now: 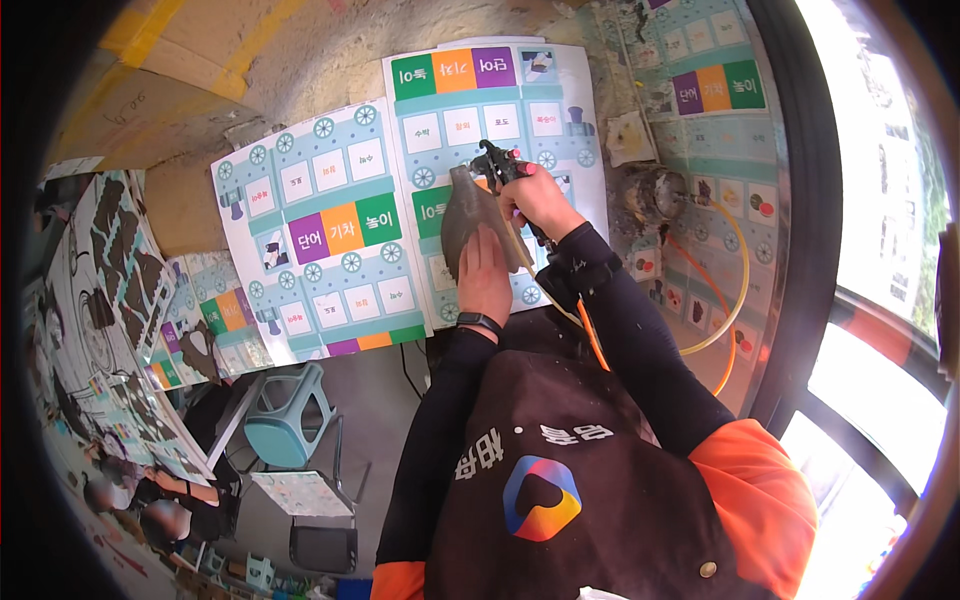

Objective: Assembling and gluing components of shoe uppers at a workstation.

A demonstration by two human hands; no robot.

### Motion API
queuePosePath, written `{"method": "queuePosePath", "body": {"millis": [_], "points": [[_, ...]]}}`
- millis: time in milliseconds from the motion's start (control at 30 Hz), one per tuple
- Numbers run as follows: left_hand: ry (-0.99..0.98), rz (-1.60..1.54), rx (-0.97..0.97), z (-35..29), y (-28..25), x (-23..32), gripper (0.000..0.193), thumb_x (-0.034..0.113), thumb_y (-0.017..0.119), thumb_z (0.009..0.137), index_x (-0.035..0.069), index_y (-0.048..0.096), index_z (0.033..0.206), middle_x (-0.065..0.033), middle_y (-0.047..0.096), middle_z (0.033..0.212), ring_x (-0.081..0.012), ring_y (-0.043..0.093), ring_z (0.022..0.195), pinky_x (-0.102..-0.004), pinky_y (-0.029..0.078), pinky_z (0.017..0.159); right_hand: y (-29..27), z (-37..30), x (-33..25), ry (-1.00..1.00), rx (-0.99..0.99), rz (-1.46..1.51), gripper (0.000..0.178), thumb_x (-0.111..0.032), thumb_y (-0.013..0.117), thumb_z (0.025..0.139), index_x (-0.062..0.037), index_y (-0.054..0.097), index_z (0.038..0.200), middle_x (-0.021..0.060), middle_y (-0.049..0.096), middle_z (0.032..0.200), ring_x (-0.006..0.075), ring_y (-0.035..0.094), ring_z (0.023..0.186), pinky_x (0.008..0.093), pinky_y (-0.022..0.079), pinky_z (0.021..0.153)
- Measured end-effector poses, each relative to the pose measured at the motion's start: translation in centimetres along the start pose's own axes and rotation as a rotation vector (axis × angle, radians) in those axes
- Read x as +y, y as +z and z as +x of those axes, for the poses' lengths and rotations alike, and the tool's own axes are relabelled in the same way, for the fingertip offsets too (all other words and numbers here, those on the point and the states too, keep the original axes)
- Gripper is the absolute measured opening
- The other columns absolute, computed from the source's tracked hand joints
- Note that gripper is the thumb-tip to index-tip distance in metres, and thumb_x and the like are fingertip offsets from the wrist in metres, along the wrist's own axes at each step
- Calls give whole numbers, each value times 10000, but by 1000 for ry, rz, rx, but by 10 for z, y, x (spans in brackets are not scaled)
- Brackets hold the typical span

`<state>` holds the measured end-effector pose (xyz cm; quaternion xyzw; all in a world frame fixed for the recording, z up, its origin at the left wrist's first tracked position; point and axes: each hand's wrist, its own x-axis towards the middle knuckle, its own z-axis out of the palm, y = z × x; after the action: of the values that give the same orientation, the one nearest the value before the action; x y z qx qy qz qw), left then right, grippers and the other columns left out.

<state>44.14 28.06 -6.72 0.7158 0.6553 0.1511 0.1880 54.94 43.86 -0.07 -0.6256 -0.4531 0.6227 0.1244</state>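
My right hand (545, 205) is closed round the grip of a black spray gun (495, 160) with red knobs. The gun's head is beside the narrow upper end of a grey-brown, curved, leather-like piece (468, 215), whose exact kind I cannot make out. My left hand (485, 275) holds this piece, its fingers stretched along the surface and the thumb not showing. A pale edge runs down the piece's right side, between my two hands. Underneath are printed sheets (345, 180) with coloured blocks and train drawings.
A yellow hose (742, 255) and an orange hose (715, 290) loop at the right, near a grimy round metal fitting (655, 195). Bright windows (880, 160) stand at far right. A blue-green stool (280, 430) is lower left, with people (165, 510) beyond it.
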Motion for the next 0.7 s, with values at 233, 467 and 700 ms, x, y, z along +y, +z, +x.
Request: {"method": "queuePosePath", "body": {"millis": [233, 467, 700], "points": [[19, 22, -15, 8, -14, 14, 561, 10, 528, 857, -78, 465, 1408, -199, 433, 1497, -366, 435, 1359, -451, 379, 1131, -56, -72, -12, -150, 15, 73, 263, -69, 636, 823, -27, 608, 1081, 72, 679, 893, 164, 651, 738, 358, 536, 541], [-10, -58, -34, -5, -34, 42, 534, 3, 554, 841, -65, 511, 1369, -200, 446, 1473, -378, 452, 1342, -455, 403, 1106, -126, -131, 144, -419, 429, -923, 460, 11, 613, 795, 45, 475, 1232, 243, 555, 1141, 444, 520, 1172, 502, 505, 915], [-230, -220, 23, -71, -97, 32, 511, 6, 579, 837, 24, 565, 1347, -191, 597, 1229, -348, 627, 1062, -419, 513, 950, -130, -168, 149, -296, 535, -991, 509, -33, 667, 772, 37, 514, 1252, 221, 542, 1211, 418, 512, 1186, 448, 470, 995]]}}
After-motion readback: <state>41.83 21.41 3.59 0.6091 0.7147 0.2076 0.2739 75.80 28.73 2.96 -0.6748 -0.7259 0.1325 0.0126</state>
